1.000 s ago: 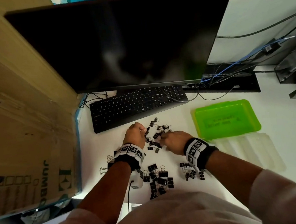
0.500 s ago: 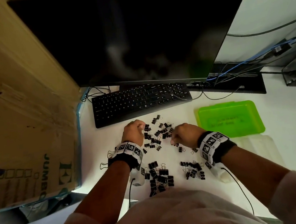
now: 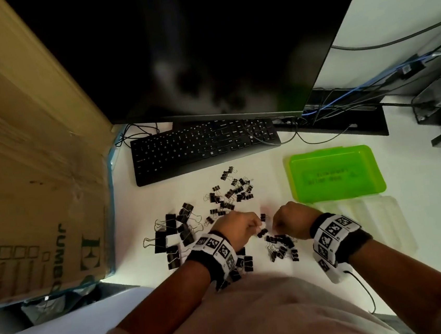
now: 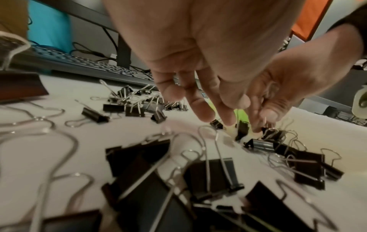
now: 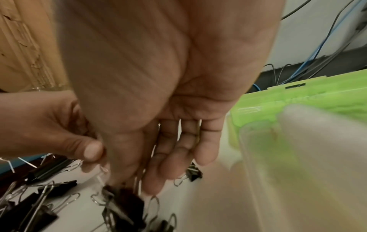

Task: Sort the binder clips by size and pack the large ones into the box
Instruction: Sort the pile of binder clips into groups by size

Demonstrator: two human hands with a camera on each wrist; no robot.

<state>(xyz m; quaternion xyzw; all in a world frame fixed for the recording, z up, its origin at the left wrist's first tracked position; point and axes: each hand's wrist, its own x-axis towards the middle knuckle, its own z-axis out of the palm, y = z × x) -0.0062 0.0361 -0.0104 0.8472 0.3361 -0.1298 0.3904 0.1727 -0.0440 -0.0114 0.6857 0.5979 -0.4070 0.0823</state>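
Black binder clips lie in groups on the white desk: large ones point(image 3: 177, 234) at the left, a mixed heap point(image 3: 230, 190) near the keyboard, small ones point(image 3: 282, 247) by my right wrist. My left hand point(image 3: 236, 227) pinches a small clip point(image 4: 241, 130) by its wire handle between thumb and forefinger. Just to its right, my right hand point(image 3: 290, 219) has its fingers curled down and pinches another small clip point(image 4: 267, 133) at the edge of the small group. The green box lid point(image 3: 337, 173) and the clear box base point(image 3: 369, 222) lie at the right; no clips show in them.
A black keyboard point(image 3: 203, 146) and a dark monitor point(image 3: 201, 46) stand behind the clips. A tall cardboard box point(image 3: 32, 173) walls off the left side. Cables point(image 3: 368, 86) and dark equipment crowd the back right. More clips point(image 3: 244, 263) lie under my left wrist.
Both hands have pulled back from the mixed heap toward me and now meet over the small clips. The large clips at the left, earlier hidden by my left wrist, show.
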